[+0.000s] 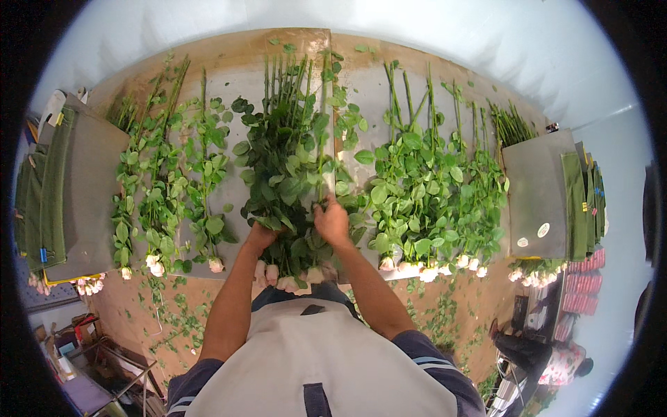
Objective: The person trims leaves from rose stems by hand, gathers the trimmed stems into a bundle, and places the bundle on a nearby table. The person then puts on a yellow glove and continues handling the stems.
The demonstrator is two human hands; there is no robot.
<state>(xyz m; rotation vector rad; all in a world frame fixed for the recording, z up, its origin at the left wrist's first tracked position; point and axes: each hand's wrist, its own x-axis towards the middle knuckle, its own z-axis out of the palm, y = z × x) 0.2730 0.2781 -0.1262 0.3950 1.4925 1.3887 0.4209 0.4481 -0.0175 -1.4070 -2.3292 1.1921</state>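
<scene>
In front of me on the grey table lies a thick bunch of pale pink roses (281,139), stems pointing away and blooms toward my body. My left hand (260,238) reaches into the bunch's left side just above the blooms; leaves hide its fingers. On the bunch's right side my right hand (331,221) is closed, its fingers curled around a leafy rose stem. That single rose stem (323,90) runs straight away from the hand along the bunch. The bloom end under my right wrist is partly hidden.
Loose roses lie in rows to the left (163,187) and right (424,181) on the table (233,83). Upright grey panels (87,187) (545,187) bound both sides. Fallen leaves litter the brown floor (445,313). Another person (549,361) is at the lower right.
</scene>
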